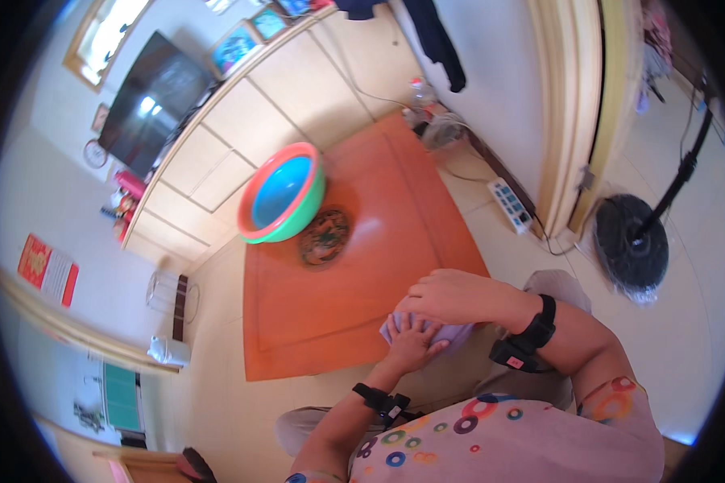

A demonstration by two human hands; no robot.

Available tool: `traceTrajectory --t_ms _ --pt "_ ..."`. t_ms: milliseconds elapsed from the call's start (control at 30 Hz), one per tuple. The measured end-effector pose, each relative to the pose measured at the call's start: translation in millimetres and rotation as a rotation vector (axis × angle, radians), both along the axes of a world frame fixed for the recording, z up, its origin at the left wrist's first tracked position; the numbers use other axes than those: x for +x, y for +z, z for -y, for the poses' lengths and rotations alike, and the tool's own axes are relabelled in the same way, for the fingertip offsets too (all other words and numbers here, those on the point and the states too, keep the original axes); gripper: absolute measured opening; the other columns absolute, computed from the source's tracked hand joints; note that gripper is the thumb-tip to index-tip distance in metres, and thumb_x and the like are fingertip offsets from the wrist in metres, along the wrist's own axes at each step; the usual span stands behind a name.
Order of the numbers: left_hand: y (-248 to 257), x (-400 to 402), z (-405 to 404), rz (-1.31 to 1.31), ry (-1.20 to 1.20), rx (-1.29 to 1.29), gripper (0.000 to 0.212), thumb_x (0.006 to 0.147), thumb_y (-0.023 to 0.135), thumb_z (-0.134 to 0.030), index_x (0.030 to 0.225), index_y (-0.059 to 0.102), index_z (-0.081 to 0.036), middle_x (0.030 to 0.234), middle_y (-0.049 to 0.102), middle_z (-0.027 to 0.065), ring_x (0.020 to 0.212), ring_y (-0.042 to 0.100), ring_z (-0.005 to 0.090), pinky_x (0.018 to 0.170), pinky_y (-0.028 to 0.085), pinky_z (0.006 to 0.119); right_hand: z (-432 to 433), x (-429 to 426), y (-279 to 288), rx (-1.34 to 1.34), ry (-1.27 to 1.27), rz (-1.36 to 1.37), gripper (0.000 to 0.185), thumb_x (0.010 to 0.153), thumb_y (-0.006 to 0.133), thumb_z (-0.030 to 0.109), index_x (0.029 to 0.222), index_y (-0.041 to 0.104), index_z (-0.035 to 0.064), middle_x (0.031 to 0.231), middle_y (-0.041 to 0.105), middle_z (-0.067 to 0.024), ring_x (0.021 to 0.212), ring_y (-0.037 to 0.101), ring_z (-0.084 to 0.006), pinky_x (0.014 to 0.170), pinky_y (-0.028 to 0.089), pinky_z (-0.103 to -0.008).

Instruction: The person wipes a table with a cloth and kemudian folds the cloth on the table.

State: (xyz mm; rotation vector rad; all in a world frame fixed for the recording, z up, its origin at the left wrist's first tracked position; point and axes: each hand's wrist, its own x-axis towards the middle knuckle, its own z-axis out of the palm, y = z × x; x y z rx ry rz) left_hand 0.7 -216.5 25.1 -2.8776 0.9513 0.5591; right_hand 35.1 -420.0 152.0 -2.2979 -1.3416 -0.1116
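Note:
A folded light purple cloth [456,337] lies at the near edge of a reddish-orange wooden table [362,284]. My left hand [412,344] rests on it with the fingers spread. Just beyond, my right hand [450,296] bends over the cloth's far side; its fingertips are partly hidden, so its hold cannot be told. Both wrists wear black straps with small devices. Nested plastic basins, green outside with a pink rim and blue inside [283,192], stand towards the table's far left, beside a round dark pattern [326,237] on the tabletop.
Light wooden cabinets [241,127] carrying a television [157,102] run behind the table. On the floor to the right are a power strip [510,205], plastic bags and bottles [438,121], and a black round stand base [631,244]. A white bin [170,351] stands at left.

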Motion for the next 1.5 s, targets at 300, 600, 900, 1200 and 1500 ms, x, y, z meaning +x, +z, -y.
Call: traceTrajectory --t_ms 300,600,900,1200,1500 --pt "2 76 46 0.365 -0.074 -0.167 0.060 0.090 0.047 -0.055 0.143 0.039 -0.029 0.157 0.013 0.0096 0.142 0.009 0.0418 0.103 0.008 0.071 3 -16 -2 0.101 0.020 0.183 0.025 0.082 0.053 0.013 0.106 0.058 0.0097 0.090 0.062 -0.0047 0.084 0.064 -0.0228 0.074 0.049 -0.0341" --pt "-21 214 71 0.340 0.098 -0.255 0.063 0.086 0.046 -0.064 0.143 0.036 -0.038 0.157 0.012 0.0103 0.142 0.007 0.0438 0.102 0.007 0.073 20 -5 10 -0.016 0.032 0.073 0.035 0.080 0.053 0.012 0.114 0.055 0.0051 0.083 0.056 -0.0023 0.080 0.060 -0.0169 0.070 0.045 -0.0282" --pt "-16 352 59 0.260 0.345 -0.188 0.065 0.087 0.036 -0.070 0.145 0.027 -0.043 0.159 0.005 0.0103 0.143 0.001 0.0437 0.102 0.002 0.073 39 20 22 -0.119 0.046 -0.179 0.044 0.082 0.053 0.014 0.124 0.052 0.0028 0.100 0.061 -0.0077 0.091 0.061 -0.0212 0.084 0.046 -0.0311" --pt "-10 426 37 0.176 0.549 -0.182 0.066 0.085 0.036 -0.072 0.145 0.027 -0.044 0.159 0.000 0.0095 0.143 -0.004 0.0444 0.103 0.002 0.073 34 29 8 -0.200 0.048 -0.284 0.045 0.084 0.052 0.016 0.127 0.050 0.0028 0.105 0.061 -0.0093 0.095 0.061 -0.0226 0.086 0.046 -0.0326" --pt "-14 386 20 0.254 0.484 -0.285 0.054 0.085 0.047 -0.050 0.138 0.043 -0.039 0.156 0.018 0.0083 0.140 0.014 0.0428 0.102 0.014 0.069 21 22 0 -0.208 0.026 -0.174 0.036 0.084 0.052 0.014 0.119 0.053 0.0044 0.090 0.058 -0.0051 0.088 0.060 -0.0199 0.074 0.044 -0.0299"
